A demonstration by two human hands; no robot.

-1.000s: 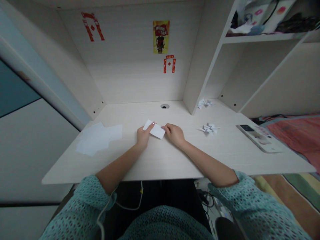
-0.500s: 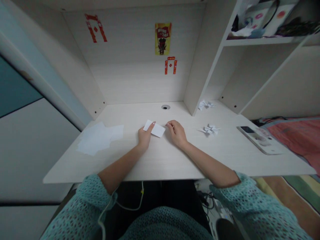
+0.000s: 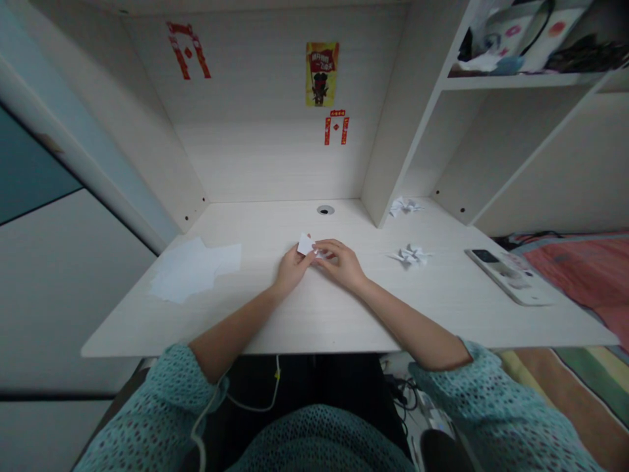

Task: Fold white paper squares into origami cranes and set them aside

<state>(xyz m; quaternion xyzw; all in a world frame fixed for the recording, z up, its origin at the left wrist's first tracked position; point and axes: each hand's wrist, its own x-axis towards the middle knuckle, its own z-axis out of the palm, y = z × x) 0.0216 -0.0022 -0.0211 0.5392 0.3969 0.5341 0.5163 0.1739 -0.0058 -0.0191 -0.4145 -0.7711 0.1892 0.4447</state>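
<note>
Between my two hands, over the middle of the desk, is a small piece of white paper (image 3: 305, 244). My left hand (image 3: 293, 267) grips it from the left, thumb against its near side. From the right, the fingers and thumb of my right hand (image 3: 343, 263) close on its other end and cover much of it. Part of the paper shows as an upright flap; whether it is creased is hidden by the fingers. Several loose white paper sheets (image 3: 189, 270) lie overlapping on the left of the desk (image 3: 314, 321).
Folded white paper pieces (image 3: 411, 255) lie right of my hands, with another folded cluster (image 3: 405, 206) behind, beside the upright divider (image 3: 417, 118). A white phone (image 3: 508, 276) rests farther right. At the back is a round cable hole (image 3: 325, 210). A white cable (image 3: 253, 410) hangs below the desk edge.
My right hand has moved left onto the paper and now grips its right end. The paper, lying out flat before, now shows only a smaller part, turned up between both hands.
</note>
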